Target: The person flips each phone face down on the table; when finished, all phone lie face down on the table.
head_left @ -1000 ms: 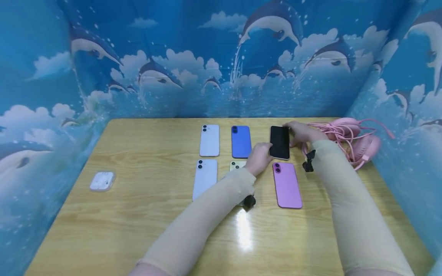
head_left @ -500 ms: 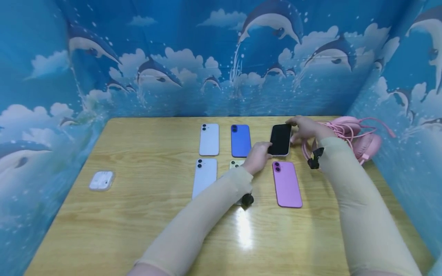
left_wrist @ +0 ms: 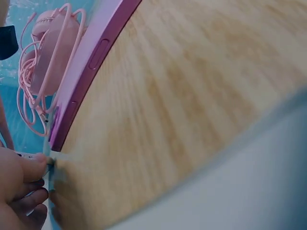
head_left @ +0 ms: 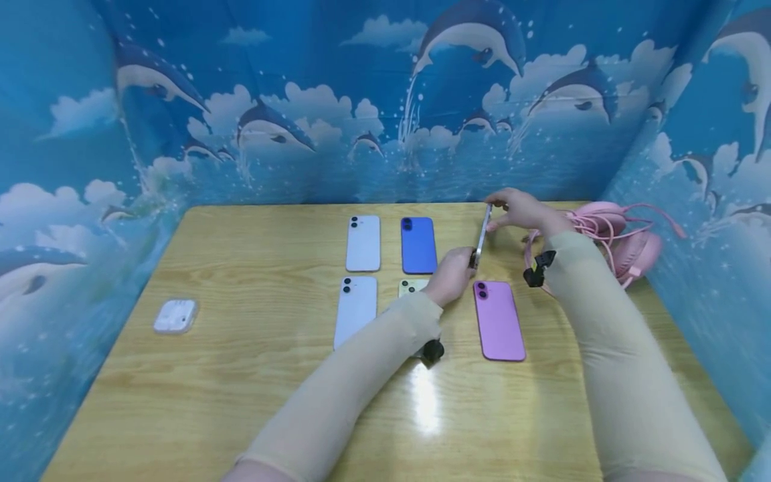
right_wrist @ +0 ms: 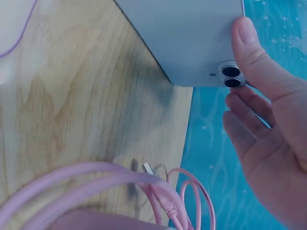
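Note:
A smartphone [head_left: 484,234] stands on its long edge at the back right, seen edge-on in the head view. Its pale back [right_wrist: 192,43] with two camera lenses faces the right wrist view. My right hand [head_left: 521,209] pinches its far end, thumb on the back and fingers around the other side. At the near end, my left hand [head_left: 450,276] pinches the phone by its edge; most of that grip is hidden. A pink phone [head_left: 500,321] lies face down just in front. Beside my left wrist a pale yellow phone [head_left: 411,286] is mostly covered by the forearm.
A blue phone [head_left: 419,245] and two pale phones, one behind [head_left: 363,242] and one in front [head_left: 355,311], lie to the left. Pink headphones [head_left: 638,254] with a tangled cable sit at the right. A white earphone case [head_left: 176,316] is far left on the wooden table [head_left: 253,375].
The smartphone lay flat with its black screen up, then tilted, and now stands on edge. My right hand has risen and moved slightly left with it; the left hand has barely moved.

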### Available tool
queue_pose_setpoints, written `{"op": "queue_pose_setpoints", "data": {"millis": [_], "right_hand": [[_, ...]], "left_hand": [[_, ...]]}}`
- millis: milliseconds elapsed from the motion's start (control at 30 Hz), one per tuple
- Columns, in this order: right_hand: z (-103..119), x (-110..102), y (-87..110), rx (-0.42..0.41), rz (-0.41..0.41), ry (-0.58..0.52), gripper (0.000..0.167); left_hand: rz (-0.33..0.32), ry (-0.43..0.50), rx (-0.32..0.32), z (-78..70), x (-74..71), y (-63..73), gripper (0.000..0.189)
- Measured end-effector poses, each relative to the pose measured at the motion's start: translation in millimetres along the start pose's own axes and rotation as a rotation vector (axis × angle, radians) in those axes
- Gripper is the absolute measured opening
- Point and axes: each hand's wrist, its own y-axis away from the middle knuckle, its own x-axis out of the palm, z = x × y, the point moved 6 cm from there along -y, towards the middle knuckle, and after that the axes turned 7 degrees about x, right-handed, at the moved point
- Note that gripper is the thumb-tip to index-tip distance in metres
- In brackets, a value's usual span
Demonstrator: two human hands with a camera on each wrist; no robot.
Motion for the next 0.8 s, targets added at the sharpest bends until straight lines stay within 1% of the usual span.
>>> {"op": "queue_pose_setpoints", "data": {"millis": [67, 100, 167, 267, 333, 400, 500, 667, 800], "right_hand": [[0.1, 1.7, -2.6, 0.005, -0.007, -0.007, 0.071], [-0.4, 2.6, -3.6, 0.011, -0.010, -0.015, 0.071], [-1.6, 4.8, -4.8, 0.023, -0.011, -0.048, 0.072], [-4.3, 9.0, -6.4, 0.037, -0.015, -0.104, 0.073], [-5.8, 12.1, -7.5, 0.038, -0.022, -0.146, 0.073], [-7.4, 14.7, -8.3, 0.037, -0.037, -0.164, 0.074], [-9.7, 19.1, -10.2, 0.054, -0.057, -0.185, 0.075], [-8.9, 28.0, -16.4, 0.053, -0.094, -0.201, 0.074], [-8.8, 34.6, -19.4, 0.047, -0.113, -0.210, 0.071]], "left_hand": [[-0.026, -0.002, -0.015, 0.5, -5.0, 0.6, 0.051], [-0.042, -0.017, -0.010, 0.4, -7.9, 0.7, 0.061], [-0.071, -0.073, 0.033, -0.7, -13.3, 0.3, 0.078], [-0.078, -0.149, 0.113, -3.0, -17.3, -0.2, 0.084], [-0.070, -0.162, 0.133, -3.2, -17.8, -0.4, 0.083], [-0.052, -0.153, 0.117, -2.7, -17.8, -0.6, 0.080], [-0.056, -0.118, 0.087, -0.2, -17.9, -0.4, 0.078], [-0.122, -0.048, 0.061, 3.0, -17.3, -0.4, 0.075], [-0.158, -0.010, -0.015, 4.4, -12.8, -1.1, 0.069]]}}
